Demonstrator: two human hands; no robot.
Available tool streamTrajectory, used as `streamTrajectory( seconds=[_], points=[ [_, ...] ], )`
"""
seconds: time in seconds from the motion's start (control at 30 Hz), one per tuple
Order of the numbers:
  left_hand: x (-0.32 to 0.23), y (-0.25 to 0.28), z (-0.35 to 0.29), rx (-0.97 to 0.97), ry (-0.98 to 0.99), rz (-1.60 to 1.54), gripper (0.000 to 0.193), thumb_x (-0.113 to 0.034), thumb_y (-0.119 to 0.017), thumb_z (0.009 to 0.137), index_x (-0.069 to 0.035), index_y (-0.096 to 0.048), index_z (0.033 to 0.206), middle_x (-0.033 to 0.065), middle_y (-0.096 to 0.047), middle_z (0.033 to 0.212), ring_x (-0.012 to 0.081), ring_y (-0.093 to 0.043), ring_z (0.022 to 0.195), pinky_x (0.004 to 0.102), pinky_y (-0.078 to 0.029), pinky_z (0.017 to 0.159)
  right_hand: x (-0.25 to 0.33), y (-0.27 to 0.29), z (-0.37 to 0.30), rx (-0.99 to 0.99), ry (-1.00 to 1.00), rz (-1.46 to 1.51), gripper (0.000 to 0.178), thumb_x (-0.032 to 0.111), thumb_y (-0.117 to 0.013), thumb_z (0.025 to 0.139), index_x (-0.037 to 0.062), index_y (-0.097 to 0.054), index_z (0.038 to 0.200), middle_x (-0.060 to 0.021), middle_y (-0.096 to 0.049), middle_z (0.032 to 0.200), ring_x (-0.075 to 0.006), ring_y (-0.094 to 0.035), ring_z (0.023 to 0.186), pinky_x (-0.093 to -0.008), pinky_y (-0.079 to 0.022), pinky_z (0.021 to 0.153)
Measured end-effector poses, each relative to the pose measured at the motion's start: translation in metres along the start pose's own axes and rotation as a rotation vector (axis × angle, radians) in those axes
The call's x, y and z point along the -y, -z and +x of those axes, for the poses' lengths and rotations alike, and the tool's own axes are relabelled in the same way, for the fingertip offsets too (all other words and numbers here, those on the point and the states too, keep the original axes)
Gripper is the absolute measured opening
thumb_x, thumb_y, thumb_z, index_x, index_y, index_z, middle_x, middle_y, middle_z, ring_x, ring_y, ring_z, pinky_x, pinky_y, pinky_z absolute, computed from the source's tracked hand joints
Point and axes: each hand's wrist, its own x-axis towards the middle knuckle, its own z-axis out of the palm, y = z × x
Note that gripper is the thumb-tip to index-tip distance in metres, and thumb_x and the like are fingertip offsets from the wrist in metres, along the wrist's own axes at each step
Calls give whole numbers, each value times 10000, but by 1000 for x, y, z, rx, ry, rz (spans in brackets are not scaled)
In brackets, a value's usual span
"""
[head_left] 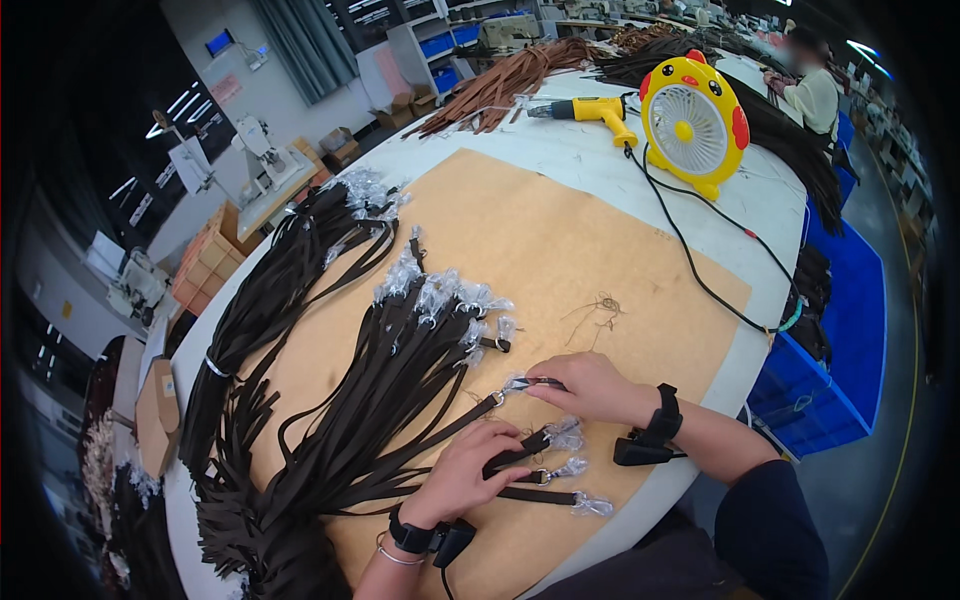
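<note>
My left hand (468, 470) is closed, its fingers curled over a dark strap (505, 458) whose plastic-wrapped metal end pokes out to the right. Between the thumb and fingers of my right hand (595, 390) is a slim dark tool (545, 381), mostly hidden by the grip. Its tip meets the clear-wrapped clasp (515, 384) on another strap (470, 422). Two more strap ends with wrapped hooks (590, 503) lie just right of my left hand. The large bundle of dark straps (370, 375) spreads out to the left, many ends covered in clear plastic.
A tan board (560, 240) covers much of the white table (440, 130). Loose threads (600, 312) lie on it. Beyond are a yellow heat gun (590, 112), a chick-shaped fan (690, 125), a trailing black cord (680, 235) and brown straps (510, 80). Blue bins (820, 400) stand right; a co-worker (812, 95) sits far back.
</note>
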Motion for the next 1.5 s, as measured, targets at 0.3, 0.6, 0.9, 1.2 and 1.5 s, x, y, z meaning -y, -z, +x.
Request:
streamTrajectory(
  seconds=[0.3, 0.6, 0.9, 1.2, 1.5],
  points=[
    [29, 13, 14, -121, 396, 404, 262, -88, -720, 838, -69, -647, 1089, 93, -630, 937, 304, -671, 831, 407, -531, 704, -6, -18, -1, 26, 77, 86, 394, 345, -699, 905, 77, -682, 1192, -146, -727, 983, -325, -699, 832, -395, -549, 705],
    [53, 18, 12, -292, 251, 332, 127, -41, -699, 819, -56, -663, 940, 86, -623, 890, 283, -618, 827, 368, -492, 712, -3, -28, 30, 155, 146, -273, 197, 189, -696, 829, 42, -594, 911, -147, -667, 720, -344, -686, 705, -447, -524, 610],
    [73, 24, -20, -388, 339, 253, 117, 4, -682, 799, -42, -642, 899, 84, -558, 830, 269, -562, 826, 357, -458, 745, -45, -8, 51, 51, 283, -549, 223, 141, -680, 766, 46, -627, 961, -130, -681, 785, -305, -689, 704, -407, -535, 593],
    [48, 20, -15, -373, 203, 379, 198, -100, -765, 768, -61, -675, 940, 68, -619, 920, 274, -607, 847, 373, -463, 773, 7, -19, 46, 285, 214, -20, 337, 252, -705, 854, 170, -650, 1175, -129, -697, 797, -336, -678, 723, -435, -510, 612],
    [61, 19, -25, -370, 253, 325, 106, -35, -689, 818, -59, -643, 910, 90, -610, 904, 303, -600, 867, 393, -467, 763, -43, -4, 28, 228, 18, -245, 207, 190, -662, 855, 107, -607, 1037, -162, -680, 783, -375, -678, 778, -471, -515, 675]
  ],
)
